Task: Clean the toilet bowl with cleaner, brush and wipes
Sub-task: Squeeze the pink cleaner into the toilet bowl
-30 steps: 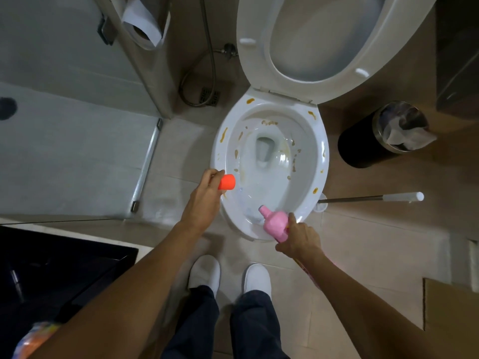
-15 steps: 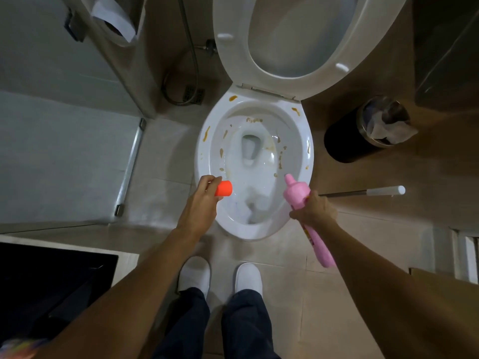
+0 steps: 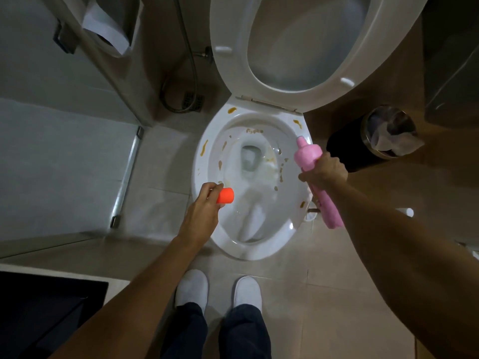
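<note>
Right hand (image 3: 324, 169) grips pink plastic cleaner bottle (image 3: 308, 159), nozzle over stained white ceramic toilet bowl (image 3: 259, 251) rim; left hand (image 3: 201, 213) pinches orange cap (image 3: 225, 195). Risk: nozzle outside rim, cleaner hits floor.

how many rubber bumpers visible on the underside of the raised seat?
2. On the raised white toilet seat, one small white bumper sits on its left side and another bumper on its lower right side. Any further up the seat would be out of frame.
</note>
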